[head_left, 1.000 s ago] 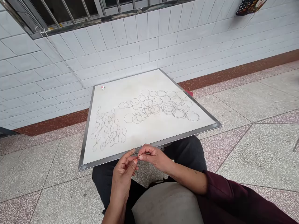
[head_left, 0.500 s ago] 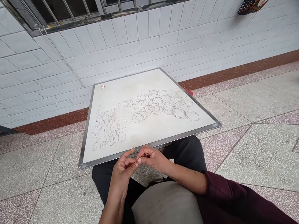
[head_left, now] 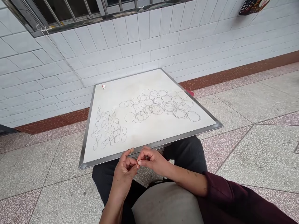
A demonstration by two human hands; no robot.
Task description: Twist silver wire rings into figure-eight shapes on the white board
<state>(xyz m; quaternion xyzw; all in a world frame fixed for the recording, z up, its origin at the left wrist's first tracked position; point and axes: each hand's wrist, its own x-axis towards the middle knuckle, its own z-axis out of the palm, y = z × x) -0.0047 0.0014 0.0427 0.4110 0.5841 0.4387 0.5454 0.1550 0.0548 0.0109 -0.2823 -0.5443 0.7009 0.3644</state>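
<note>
Just over the near edge of the table, my left hand [head_left: 126, 169] and my right hand [head_left: 153, 161] meet with thumbs and fingertips pinched together. Between them is a thin wire loop [head_left: 137, 152], of which only a faint curve shows above the fingers; the rest is hidden. My left index finger stretches up, apart from the pinch. On the white table [head_left: 149, 133], several thin wire rings [head_left: 193, 116] lie overlapping at the middle and right. At the left, several wires twisted into figure-eights [head_left: 124, 134] lie in loose rows.
A metal rim [head_left: 151, 145] borders the table, which stands by a white tiled wall [head_left: 140, 46]. A small red and white object [head_left: 104, 87] sits at the far left corner. My knees [head_left: 187, 152] are under the near edge. A barred window [head_left: 77, 12] is above.
My hands stay pinched together at almost the same place, with the fingers shifting slightly. The view has moved a little; the wires on the table look unchanged.
</note>
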